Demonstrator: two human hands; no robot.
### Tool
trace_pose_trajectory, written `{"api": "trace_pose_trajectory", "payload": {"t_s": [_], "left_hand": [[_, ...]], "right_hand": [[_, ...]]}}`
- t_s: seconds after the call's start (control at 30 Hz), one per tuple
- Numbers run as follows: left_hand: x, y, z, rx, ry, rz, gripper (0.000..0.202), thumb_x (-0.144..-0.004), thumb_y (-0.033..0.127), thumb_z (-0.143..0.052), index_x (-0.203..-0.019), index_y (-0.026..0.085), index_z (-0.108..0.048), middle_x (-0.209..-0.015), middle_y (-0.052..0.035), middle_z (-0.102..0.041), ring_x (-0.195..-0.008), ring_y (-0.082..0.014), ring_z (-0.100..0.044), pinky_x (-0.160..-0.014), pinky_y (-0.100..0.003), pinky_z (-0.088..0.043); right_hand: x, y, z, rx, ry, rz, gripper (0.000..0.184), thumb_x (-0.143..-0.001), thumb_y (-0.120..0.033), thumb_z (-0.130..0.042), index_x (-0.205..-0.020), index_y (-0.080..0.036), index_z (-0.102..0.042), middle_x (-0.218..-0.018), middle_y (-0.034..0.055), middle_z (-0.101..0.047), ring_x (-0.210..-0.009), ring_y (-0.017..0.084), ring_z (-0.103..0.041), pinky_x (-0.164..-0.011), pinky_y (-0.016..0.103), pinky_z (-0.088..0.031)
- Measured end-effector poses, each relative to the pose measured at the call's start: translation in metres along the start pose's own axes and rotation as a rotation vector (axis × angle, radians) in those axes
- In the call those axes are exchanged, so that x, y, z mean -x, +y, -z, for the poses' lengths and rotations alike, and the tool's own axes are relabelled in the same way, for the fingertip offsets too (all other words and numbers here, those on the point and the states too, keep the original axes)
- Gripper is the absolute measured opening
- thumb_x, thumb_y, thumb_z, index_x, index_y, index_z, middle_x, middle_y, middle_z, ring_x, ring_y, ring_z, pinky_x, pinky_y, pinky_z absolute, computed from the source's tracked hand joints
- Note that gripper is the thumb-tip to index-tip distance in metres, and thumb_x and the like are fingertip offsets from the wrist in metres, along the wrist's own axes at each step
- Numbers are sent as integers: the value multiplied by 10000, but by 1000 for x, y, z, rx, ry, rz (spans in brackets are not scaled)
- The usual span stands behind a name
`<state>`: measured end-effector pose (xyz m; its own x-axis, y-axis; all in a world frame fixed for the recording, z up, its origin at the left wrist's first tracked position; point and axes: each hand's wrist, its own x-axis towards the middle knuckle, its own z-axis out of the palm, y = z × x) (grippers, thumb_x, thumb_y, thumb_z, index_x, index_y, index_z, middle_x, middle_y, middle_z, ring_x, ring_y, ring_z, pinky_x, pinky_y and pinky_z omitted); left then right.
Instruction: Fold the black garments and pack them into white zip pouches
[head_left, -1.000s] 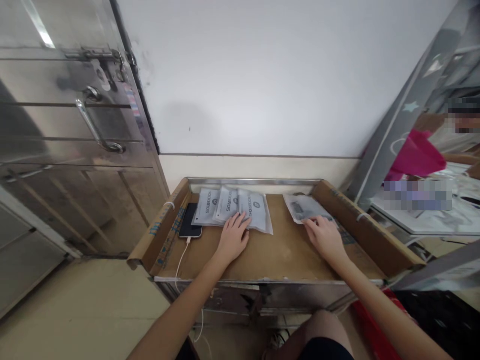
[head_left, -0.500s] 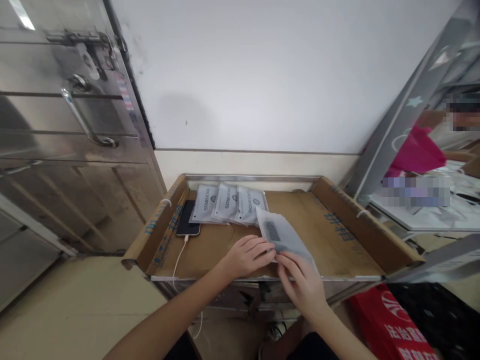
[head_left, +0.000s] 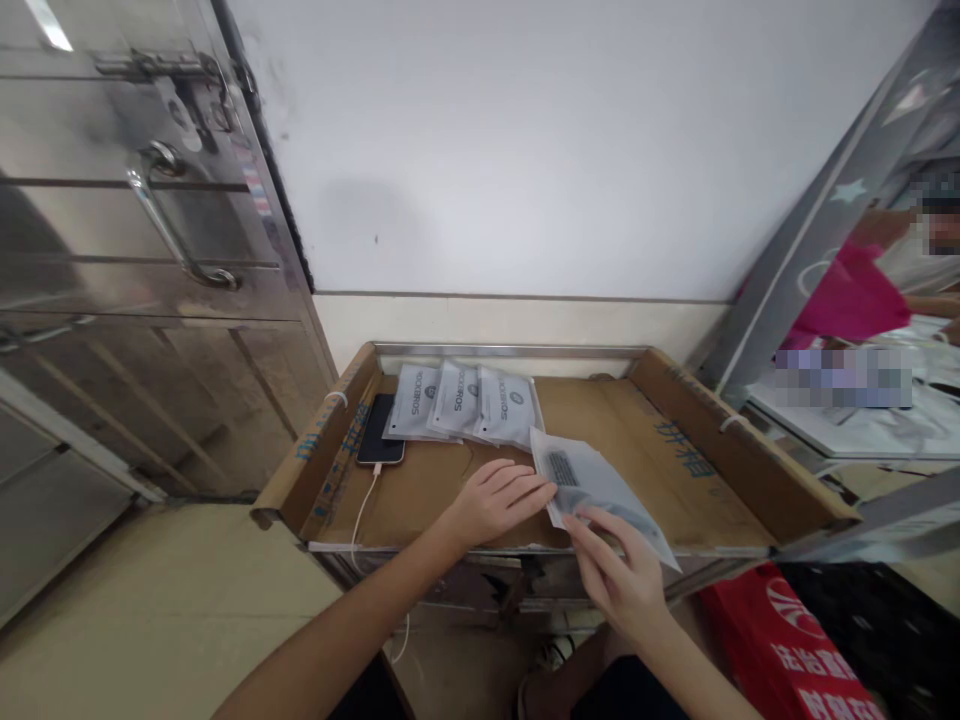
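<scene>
A frosted plastic bag (head_left: pixel 607 485) with a dark printed block is held over the front of the cardboard-lined table (head_left: pixel 442 500). My left hand (head_left: pixel 501 502) is closed on the bag's left edge, its fingertips beside the print. My right hand (head_left: pixel 619 570) pinches the near edge of the same bag; the thumb is partly hidden. Something grey shows through the plastic. Behind my hands lie three similar printed bags (head_left: pixel 510 405), overlapping in a row.
A phone (head_left: pixel 381 430) with a white charging cable (head_left: pixel 365 507) lies at the table's left. Cardboard side walls (head_left: pixel 739 450) rise at both ends. A metal door (head_left: pixel 150 300) stands to the left, a red bag (head_left: pixel 784 640) on the floor at right.
The held bag has turned flatter and moved slightly right, with its far corner now pointing toward the right front. My right hand has shifted right and a little lower along its edge.
</scene>
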<state>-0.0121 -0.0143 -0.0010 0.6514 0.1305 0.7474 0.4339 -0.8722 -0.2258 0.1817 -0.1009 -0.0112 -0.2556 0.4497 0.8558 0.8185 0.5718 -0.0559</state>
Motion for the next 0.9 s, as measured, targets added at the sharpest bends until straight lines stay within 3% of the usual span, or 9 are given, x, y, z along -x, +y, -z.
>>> {"api": "trace_pose_trajectory", "payload": {"t_s": [0.2,0.37,0.47,0.6,0.7,0.8,0.9], "left_hand": [[-4,-6,-3,48,-47,73,294,-915,183,-388,-1169,233,-528,-1054,-4,-647,-1017,-118,-543,-942,-279,-381],[-8,-16,-17,54,-151,252,242,-909,243,-421,-1087,250,-584,-1015,-14,-652,-979,-143,-550,-851,-297,-423],[-9,-21,-23,24,-165,331,214,-902,275,-434,-1028,258,-606,-956,-8,-666,-923,-158,-569,-806,-318,-440],[-7,-17,-20,58,-89,299,265,-898,205,-419,-1115,241,-566,-1048,-25,-649,-977,-146,-569,-856,-304,-446],[-9,-6,-12,124,40,173,319,-879,150,-419,-1173,213,-524,-1055,-35,-651,-1009,-125,-572,-898,-274,-452],[-17,9,-6,192,124,61,328,-860,132,-431,-1175,183,-509,-1032,-40,-664,-1019,-112,-578,-906,-260,-466],[-28,21,-3,202,130,39,293,-859,134,-439,-1134,174,-533,-1016,-36,-673,-970,-112,-600,-878,-257,-485]], "right_hand": [[1,-18,22,43,46,11,536,-743,-65,-590,-1214,-315,-533,-944,38,-636,-793,151,-621,-684,286,-536],[-6,-40,52,99,145,-37,574,-729,-54,-607,-1229,-322,-521,-920,22,-613,-761,145,-598,-664,281,-523],[-5,-38,62,107,221,-103,522,-695,-31,-634,-1142,-298,-587,-914,21,-609,-768,149,-593,-678,291,-512],[-5,-19,62,44,345,-301,332,-717,-67,-620,-998,-244,-618,-932,42,-614,-823,185,-592,-757,383,-488],[-9,-6,62,30,375,-404,258,-732,-110,-617,-965,-220,-606,-948,58,-609,-873,207,-581,-800,436,-471],[-11,-1,62,23,384,-395,254,-727,-111,-622,-954,-221,-599,-934,52,-611,-869,205,-578,-788,432,-479],[-10,0,62,36,373,-356,268,-713,-86,-627,-945,-217,-601,-909,46,-614,-857,197,-578,-781,415,-479]]}}
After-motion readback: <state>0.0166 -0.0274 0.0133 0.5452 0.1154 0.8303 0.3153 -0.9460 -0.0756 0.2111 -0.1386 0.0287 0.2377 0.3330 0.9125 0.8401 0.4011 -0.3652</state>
